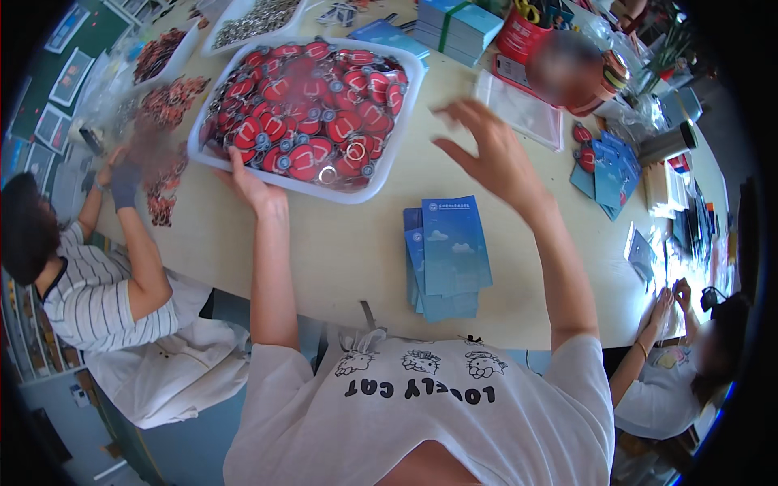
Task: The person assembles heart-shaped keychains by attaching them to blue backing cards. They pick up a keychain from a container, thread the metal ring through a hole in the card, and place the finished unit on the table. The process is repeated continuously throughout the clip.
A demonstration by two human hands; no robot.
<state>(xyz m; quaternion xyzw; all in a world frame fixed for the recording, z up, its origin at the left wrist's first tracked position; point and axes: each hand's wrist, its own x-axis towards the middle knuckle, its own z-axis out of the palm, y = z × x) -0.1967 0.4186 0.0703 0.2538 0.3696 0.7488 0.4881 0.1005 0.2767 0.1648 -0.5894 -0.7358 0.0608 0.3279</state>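
A white plastic tub (374, 191) filled with red keychains (344, 125) sits at the centre left, its near side toward me. The keychains are flat and red with small grey-blue discs, and a few metal rings show among them. My left hand (255, 188) grips the tub's near left rim, thumb over the edge and the other fingers mostly hidden beneath. Right of the tub my right hand (490, 154) hovers above the table with fingers apart and nothing in them. Below, between my arms, lies a loose stack of blue printed cards (454, 251).
Tubs of metal rings (258, 24) and dark red pieces (162, 55) stand at the back left. A banded stack of blue cards (460, 31) and a red pen holder (519, 36) are behind. Two people work at the left and right sides, beside loose pieces and cards (613, 170).
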